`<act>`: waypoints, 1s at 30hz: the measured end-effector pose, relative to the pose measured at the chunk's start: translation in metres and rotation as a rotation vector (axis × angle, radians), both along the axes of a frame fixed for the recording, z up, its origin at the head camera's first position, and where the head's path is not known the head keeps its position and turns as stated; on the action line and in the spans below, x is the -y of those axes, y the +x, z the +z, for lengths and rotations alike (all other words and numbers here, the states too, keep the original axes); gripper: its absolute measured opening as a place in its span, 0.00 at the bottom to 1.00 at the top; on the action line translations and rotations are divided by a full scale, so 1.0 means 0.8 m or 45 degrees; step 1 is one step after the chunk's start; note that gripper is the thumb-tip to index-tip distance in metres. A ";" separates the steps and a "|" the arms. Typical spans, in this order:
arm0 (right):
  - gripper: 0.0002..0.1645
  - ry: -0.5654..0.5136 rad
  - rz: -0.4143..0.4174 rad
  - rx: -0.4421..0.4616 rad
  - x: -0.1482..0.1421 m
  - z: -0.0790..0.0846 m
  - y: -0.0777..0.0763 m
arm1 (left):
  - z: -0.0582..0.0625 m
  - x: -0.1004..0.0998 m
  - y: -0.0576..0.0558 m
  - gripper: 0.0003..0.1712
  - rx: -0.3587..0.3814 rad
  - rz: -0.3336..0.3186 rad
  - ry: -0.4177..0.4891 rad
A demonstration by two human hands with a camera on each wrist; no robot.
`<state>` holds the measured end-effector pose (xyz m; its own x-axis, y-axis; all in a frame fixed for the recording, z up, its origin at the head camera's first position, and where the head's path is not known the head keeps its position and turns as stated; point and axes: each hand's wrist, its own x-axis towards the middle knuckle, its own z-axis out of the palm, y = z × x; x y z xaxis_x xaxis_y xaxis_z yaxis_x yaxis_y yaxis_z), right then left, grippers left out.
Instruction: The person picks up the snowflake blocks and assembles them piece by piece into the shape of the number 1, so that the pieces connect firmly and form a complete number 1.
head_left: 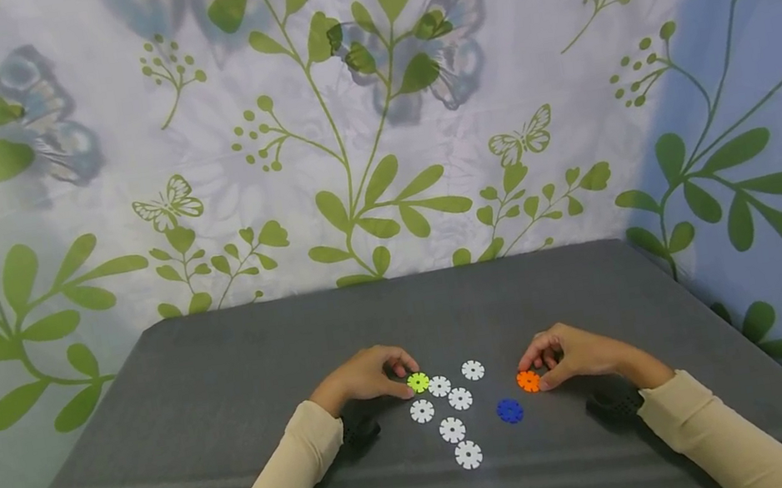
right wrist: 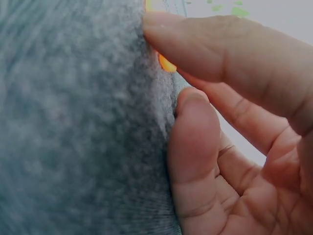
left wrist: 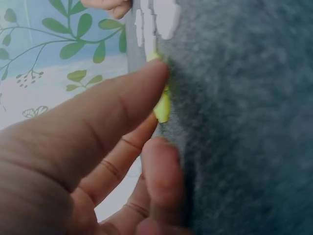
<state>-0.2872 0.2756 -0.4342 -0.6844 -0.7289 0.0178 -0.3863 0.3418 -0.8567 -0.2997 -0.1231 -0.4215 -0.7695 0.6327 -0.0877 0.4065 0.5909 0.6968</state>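
In the head view, my left hand [head_left: 371, 375] pinches a yellow-green notched disc [head_left: 418, 382] between thumb and forefinger, low at the tabletop. The left wrist view shows the thumb across this disc [left wrist: 163, 108], with the other fingers curled beneath. To the right, my right hand [head_left: 580, 351] holds an orange notched disc [head_left: 529, 381] by its edges, thumb on the near side and forefinger on the far side. Most of the orange disc [right wrist: 167, 63] is hidden behind the thumb in the right wrist view. A white notched disc [head_left: 439, 386] lies right beside the yellow-green one.
More white discs [head_left: 460, 399] lie scattered flat between the hands, several in all. A blue notched disc [head_left: 510, 411] lies just left of and nearer than the orange one. The table [head_left: 283, 336] has a grey cloth, with a leaf-patterned curtain [head_left: 219, 160] behind it.
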 end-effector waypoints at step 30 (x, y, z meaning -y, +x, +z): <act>0.13 -0.077 0.009 -0.005 0.003 -0.002 0.000 | -0.006 -0.002 0.003 0.14 -0.009 0.004 0.134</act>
<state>-0.2874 0.2733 -0.4361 -0.6791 -0.7312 0.0647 -0.3919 0.2866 -0.8742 -0.2975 -0.1212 -0.4266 -0.7717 0.6358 -0.0154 0.4099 0.5158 0.7523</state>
